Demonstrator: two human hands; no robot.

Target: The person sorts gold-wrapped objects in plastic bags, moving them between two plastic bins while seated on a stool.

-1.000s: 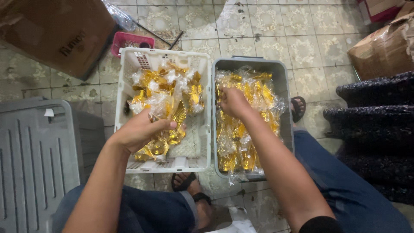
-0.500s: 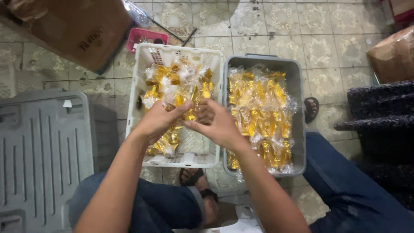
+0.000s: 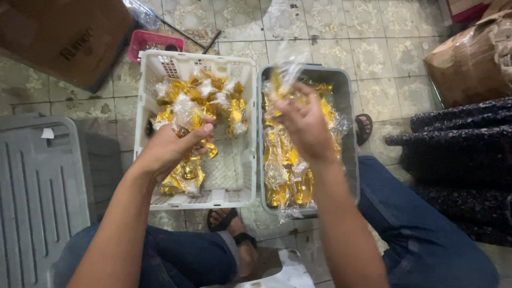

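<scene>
Seated person, head cam looking down btwn the knees at two crates on a tiled floor (image 3: 320, 42).

L hand (image 3: 173, 146): fingers curled shut on a small gold piece in a clear wrapper (image 3: 184, 114), held over the white perforated crate (image 3: 154, 69). That crate has a loose heap of the same gold wrapped pieces, mostly in its far half and along the left side; bare mesh shows at the near right corner.

R hand (image 3: 306, 125): raised over the grey crate (image 3: 349, 90), thumb and fingers pinched on a clear plastic bag (image 3: 288, 66) w/ a gold piece in it. Bag stands up out of the fingers, long axis roughly vertical in frame, pointing away from the person, top end crumpled and loose. Can't tell if the bag mouth is open.

Key relation: the two held items are apart, w/ the crate walls btwn them. Bag in R hand lies to the right of and a bit farther out than the piece in L hand. L hand is nearer the white crate's heap, R hand nearer the grey crate's packed pieces, which lie in rows lengthwise, touching each other.

Around: brown cardboard box (image 3: 58, 37) far left, pink basket (image 3: 152, 45) behind the white crate, grey plastic lid-like panel (image 3: 37, 202) on the left, taped brown bundle (image 3: 472, 53) far right, sandalled foot (image 3: 229, 221) below the crates.
</scene>
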